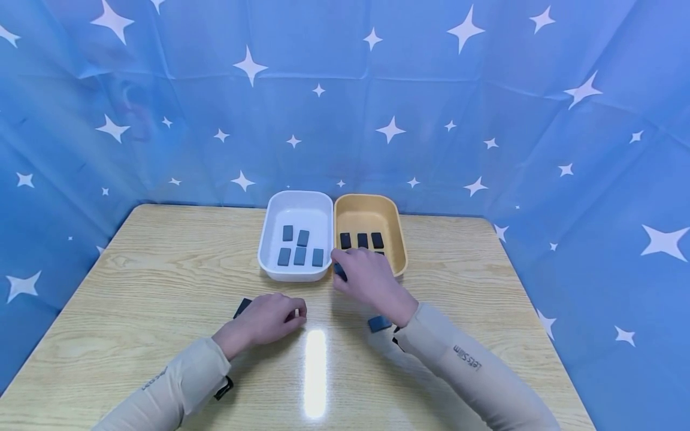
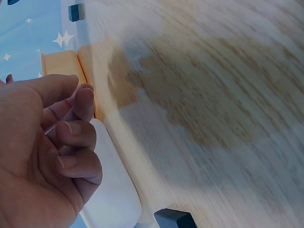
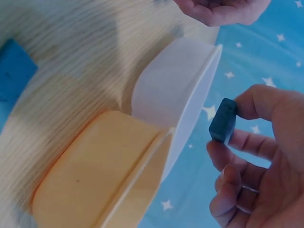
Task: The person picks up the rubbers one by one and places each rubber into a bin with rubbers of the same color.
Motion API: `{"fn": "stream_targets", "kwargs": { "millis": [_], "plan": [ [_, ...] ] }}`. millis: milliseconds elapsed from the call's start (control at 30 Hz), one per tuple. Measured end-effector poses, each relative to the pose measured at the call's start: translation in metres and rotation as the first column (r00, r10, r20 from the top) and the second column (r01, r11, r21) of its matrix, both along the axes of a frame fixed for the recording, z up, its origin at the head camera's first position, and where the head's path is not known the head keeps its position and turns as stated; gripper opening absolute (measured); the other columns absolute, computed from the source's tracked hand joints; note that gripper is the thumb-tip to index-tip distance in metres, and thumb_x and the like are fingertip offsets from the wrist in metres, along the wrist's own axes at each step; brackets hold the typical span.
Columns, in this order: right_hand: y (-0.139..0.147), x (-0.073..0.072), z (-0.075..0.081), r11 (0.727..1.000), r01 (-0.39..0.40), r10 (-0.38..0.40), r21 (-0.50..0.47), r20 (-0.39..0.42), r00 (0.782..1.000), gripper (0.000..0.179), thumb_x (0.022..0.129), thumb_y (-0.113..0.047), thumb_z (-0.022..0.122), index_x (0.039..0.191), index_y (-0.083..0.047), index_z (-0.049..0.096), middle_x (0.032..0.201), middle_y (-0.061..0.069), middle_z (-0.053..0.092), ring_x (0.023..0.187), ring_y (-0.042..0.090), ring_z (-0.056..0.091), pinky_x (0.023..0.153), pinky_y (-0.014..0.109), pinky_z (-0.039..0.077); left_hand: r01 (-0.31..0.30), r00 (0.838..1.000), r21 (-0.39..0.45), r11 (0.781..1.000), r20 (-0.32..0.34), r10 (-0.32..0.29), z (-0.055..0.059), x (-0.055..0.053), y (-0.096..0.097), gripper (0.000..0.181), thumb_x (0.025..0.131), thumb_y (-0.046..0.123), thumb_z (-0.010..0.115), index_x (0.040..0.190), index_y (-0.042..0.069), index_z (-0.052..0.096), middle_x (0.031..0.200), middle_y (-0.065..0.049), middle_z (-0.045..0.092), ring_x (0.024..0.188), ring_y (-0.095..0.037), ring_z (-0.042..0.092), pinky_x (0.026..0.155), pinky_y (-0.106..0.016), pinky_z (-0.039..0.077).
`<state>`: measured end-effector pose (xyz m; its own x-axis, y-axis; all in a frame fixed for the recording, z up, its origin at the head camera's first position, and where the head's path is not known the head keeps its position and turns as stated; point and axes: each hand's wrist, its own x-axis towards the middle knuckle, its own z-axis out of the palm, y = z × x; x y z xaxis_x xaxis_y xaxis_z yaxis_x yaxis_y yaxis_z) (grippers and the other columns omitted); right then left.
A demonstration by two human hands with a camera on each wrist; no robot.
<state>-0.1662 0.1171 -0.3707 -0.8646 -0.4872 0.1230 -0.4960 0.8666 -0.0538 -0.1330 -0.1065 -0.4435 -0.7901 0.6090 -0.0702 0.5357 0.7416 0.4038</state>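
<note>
My right hand point(image 1: 369, 280) pinches a small blue-grey block point(image 3: 223, 120) between thumb and fingertips, above the near edge of the tan bin point(image 1: 400, 251). Several black blocks point(image 1: 362, 240) lie in that bin, some partly hidden by the hand. To its left stands the white bin point(image 1: 298, 276), with several grey-blue blocks point(image 1: 299, 255) inside. My left hand point(image 1: 268, 317) hovers over the table in front of the white bin, fingers loosely curled around nothing. A black block point(image 1: 242, 307) lies just behind it, partly covered.
On the wooden table point(image 1: 178, 269), a blue block point(image 1: 380, 324) lies beneath my right wrist, near the sleeve. A blue star-patterned curtain point(image 1: 323, 120) hangs behind and at the sides of the table. The two bins stand side by side at the back.
</note>
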Motion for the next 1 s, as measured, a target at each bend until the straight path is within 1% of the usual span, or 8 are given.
{"fn": "stream_targets", "kwargs": {
  "millis": [200, 400, 567, 733, 867, 1000],
  "plan": [
    [-0.009, -0.007, 0.002, 1.000, 0.006, -0.006, 0.023, 0.006, 1.000, 0.009, 0.088, -0.025, 0.060, 0.094, -0.019, 0.058, 0.065, -0.003, 0.051, 0.057, 0.015, 0.046, 0.044, 0.026, 0.031, 0.002, 1.000, 0.002, 1.000, -0.021, -0.002, -0.002, 0.000, -0.001, 0.007, 0.093, 0.030, 0.062, 0.087, 0.026, 0.064, 0.064, 0.016, 0.052, 0.059, -0.001, 0.046, 0.056, -0.023, 0.038],
    [-0.019, -0.019, 0.008, 0.999, 0.023, -0.024, 0.038, 0.014, 1.000, 0.013, 0.090, -0.027, 0.059, 0.099, -0.019, 0.058, 0.072, -0.002, 0.054, 0.062, 0.016, 0.049, 0.048, 0.028, 0.035, -0.007, 1.000, -0.002, 1.000, -0.001, 0.007, -0.004, -0.001, 0.000, 0.007, 0.094, 0.029, 0.061, 0.088, 0.026, 0.065, 0.064, 0.016, 0.052, 0.058, -0.002, 0.046, 0.056, -0.023, 0.038],
    [-0.026, -0.033, 0.008, 0.999, 0.034, -0.035, 0.040, 0.031, 0.999, 0.013, 0.092, -0.029, 0.058, 0.099, -0.018, 0.057, 0.071, -0.001, 0.053, 0.061, 0.015, 0.051, 0.047, 0.027, 0.036, -0.011, 1.000, -0.003, 1.000, 0.005, 0.011, -0.002, 0.000, 0.000, 0.007, 0.094, 0.029, 0.061, 0.088, 0.026, 0.065, 0.064, 0.016, 0.052, 0.058, -0.002, 0.046, 0.056, -0.023, 0.038],
    [-0.033, -0.048, 0.006, 0.997, 0.073, -0.075, 0.031, 0.075, 0.994, 0.015, 0.094, -0.031, 0.058, 0.102, -0.018, 0.056, 0.073, -0.001, 0.054, 0.062, 0.016, 0.052, 0.048, 0.027, 0.038, -0.017, 1.000, 0.002, 1.000, 0.017, 0.017, -0.001, -0.001, -0.001, 0.007, 0.094, 0.028, 0.061, 0.088, 0.027, 0.064, 0.064, 0.016, 0.052, 0.058, -0.001, 0.046, 0.056, -0.022, 0.038],
    [-0.039, -0.061, 0.001, 0.994, 0.109, -0.110, 0.010, 0.113, 0.987, 0.020, 0.095, -0.034, 0.059, 0.107, -0.019, 0.055, 0.075, -0.001, 0.055, 0.064, 0.015, 0.053, 0.051, 0.026, 0.041, -0.020, 0.999, 0.001, 1.000, 0.031, 0.020, -0.002, -0.002, -0.002, 0.007, 0.094, 0.028, 0.060, 0.088, 0.028, 0.065, 0.064, 0.017, 0.052, 0.058, -0.001, 0.046, 0.056, -0.022, 0.038],
    [-0.046, -0.073, -0.004, 0.992, 0.129, -0.128, -0.003, 0.120, 0.985, 0.020, 0.095, -0.035, 0.059, 0.106, -0.019, 0.055, 0.074, -0.001, 0.056, 0.063, 0.015, 0.054, 0.051, 0.026, 0.041, -0.024, 0.999, -0.009, 1.000, 0.039, 0.025, -0.002, -0.003, -0.003, 0.007, 0.094, 0.030, 0.060, 0.089, 0.029, 0.064, 0.065, 0.017, 0.052, 0.059, -0.001, 0.047, 0.056, -0.022, 0.038]
  ]
}}
